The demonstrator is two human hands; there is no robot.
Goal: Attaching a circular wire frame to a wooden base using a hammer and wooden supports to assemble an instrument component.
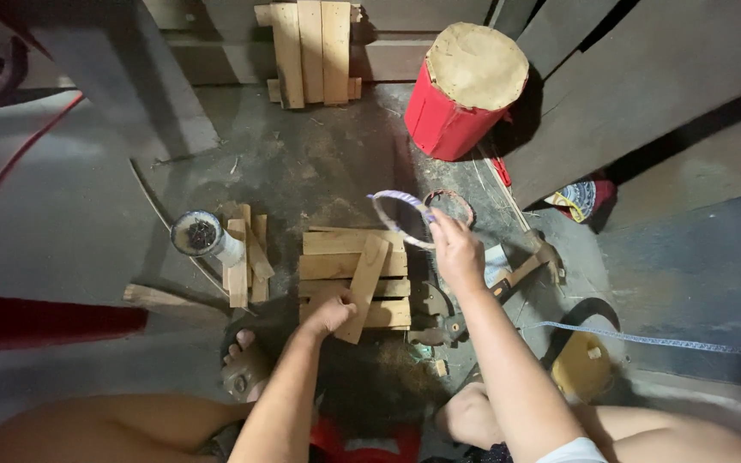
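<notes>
My left hand (329, 314) grips the near end of a short wooden slat (364, 281) that lies slantwise across several slats laid side by side (336, 266) on the floor. My right hand (457, 253) is raised to the right of them and holds a loop of purple-and-white strap (398, 206) that curves up and to the left. A dark metal ring (449, 202) lies on the floor just beyond that hand.
A tin of nails (201, 235) stands by a pile of loose slats (245, 254) at the left. A hammer (527, 267) and a tape measure (581, 364) with its blade pulled out lie at the right. A red-wrapped log block (465, 90) and a slat panel (310, 51) stand farther off.
</notes>
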